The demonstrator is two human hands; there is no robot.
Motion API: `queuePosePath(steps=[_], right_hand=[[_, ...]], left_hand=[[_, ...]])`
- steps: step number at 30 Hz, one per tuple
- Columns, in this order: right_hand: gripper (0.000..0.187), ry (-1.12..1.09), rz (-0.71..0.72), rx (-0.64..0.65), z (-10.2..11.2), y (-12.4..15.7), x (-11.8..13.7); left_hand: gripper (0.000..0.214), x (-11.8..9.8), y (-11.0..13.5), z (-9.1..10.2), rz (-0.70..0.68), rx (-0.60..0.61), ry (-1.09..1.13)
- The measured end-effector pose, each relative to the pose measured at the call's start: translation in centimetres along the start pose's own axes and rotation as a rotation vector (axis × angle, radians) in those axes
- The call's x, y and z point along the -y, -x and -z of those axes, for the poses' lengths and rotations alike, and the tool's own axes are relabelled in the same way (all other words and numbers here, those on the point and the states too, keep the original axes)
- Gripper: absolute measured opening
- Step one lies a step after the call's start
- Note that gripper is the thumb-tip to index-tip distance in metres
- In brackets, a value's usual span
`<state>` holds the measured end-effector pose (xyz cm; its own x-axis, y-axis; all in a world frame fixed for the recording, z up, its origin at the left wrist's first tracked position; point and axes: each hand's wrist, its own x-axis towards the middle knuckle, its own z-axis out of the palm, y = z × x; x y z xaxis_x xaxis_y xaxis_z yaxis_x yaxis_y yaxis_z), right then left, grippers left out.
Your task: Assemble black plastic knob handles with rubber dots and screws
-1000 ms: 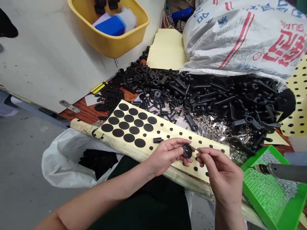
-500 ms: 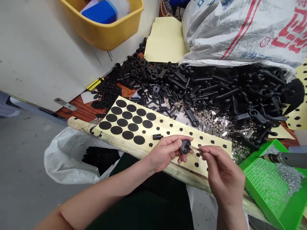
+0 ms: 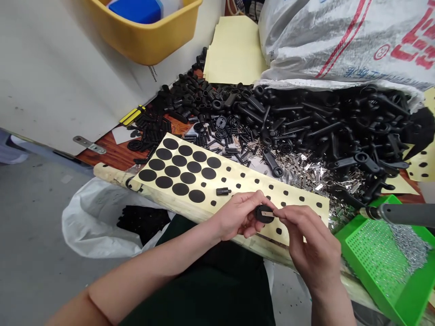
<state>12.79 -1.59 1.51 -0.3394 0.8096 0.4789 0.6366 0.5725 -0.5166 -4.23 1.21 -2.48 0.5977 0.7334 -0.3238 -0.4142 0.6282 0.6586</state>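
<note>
Between the fingers of my left hand is a round black plastic disc, held above the sticker sheet. My right hand pinches the end of a small flat metal clip, which lies across the disc's face. A short black plastic plug with a narrow tip rests on the sheet just beyond my left hand. Below both hands lies the pale yellow sticker sheet, with round black stickers at its left part and small dark spots elsewhere.
Black plastic handles and loose metal clips are heaped behind the sheet. At the right, a power screwdriver extends over a green basket of screws. A yellow bin hangs at upper left; a white bag sits below the table edge.
The disc has turned in my left hand, from hollow side showing to a face with the metal clip flat across it. My right hand has moved slightly left. The view has shifted a little.
</note>
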Motion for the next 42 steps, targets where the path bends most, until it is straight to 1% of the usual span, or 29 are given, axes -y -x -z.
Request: queuePosePath(steps=[3, 5, 8, 10, 11, 13, 16, 20, 25, 31, 35, 39, 42], right_hand=[[0.027, 0.050, -0.017, -0.038, -0.2, 0.1, -0.2], [0.026, 0.048, -0.059, -0.072, -0.4, 0.2, -0.3], [0.022, -0.015, -0.175, -0.139, -0.6, 0.6, -0.3], [0.019, -0.053, -0.253, -0.202, -0.7, 0.9, -0.3], [0.019, -0.056, -0.270, -0.231, -0.7, 1.0, -0.3], [0.019, -0.028, -0.246, -0.253, -0.6, 1.1, -0.2], [0.022, 0.034, -0.148, -0.198, -0.3, 1.1, -0.2], [0.025, 0.094, -0.053, -0.155, -0.2, 0.9, -0.2], [0.031, 0.178, 0.014, -0.109, -0.2, 1.1, -0.4], [0.030, 0.239, 0.041, -0.112, -0.3, 1.2, -0.4], [0.030, 0.251, 0.015, -0.135, -0.4, 1.4, -0.5], [0.034, 0.242, 0.027, -0.101, -0.4, 1.4, -0.6], [0.032, 0.241, 0.034, -0.114, -0.5, 1.2, -0.5]], left_hand=[[0.052, -0.1, 0.1, 0.2, -0.004, 0.028, 0.049], [0.047, -0.1, 0.3, 0.4, -0.011, 0.090, 0.112], [0.045, 0.0, 0.5, 0.5, -0.004, 0.149, 0.160], [0.042, 0.1, 0.5, 0.5, -0.012, 0.137, 0.160], [0.040, 0.1, 0.4, 0.5, -0.029, 0.136, 0.157], [0.040, 0.2, 0.3, 0.4, -0.062, 0.162, 0.147], [0.042, 0.3, 0.0, 0.3, -0.077, 0.202, 0.147], [0.046, 0.4, 0.0, 0.5, -0.071, 0.172, 0.141], [0.048, 0.4, -0.1, 0.3, -0.056, 0.103, 0.070], [0.047, 0.4, -0.4, 0.1, -0.028, 0.083, 0.033], [0.045, 0.4, -0.4, 0.1, -0.032, 0.090, 0.028], [0.044, 0.4, -0.5, 0.1, -0.019, 0.105, 0.017], [0.044, 0.3, -0.5, 0.1, -0.010, 0.112, 0.019]])
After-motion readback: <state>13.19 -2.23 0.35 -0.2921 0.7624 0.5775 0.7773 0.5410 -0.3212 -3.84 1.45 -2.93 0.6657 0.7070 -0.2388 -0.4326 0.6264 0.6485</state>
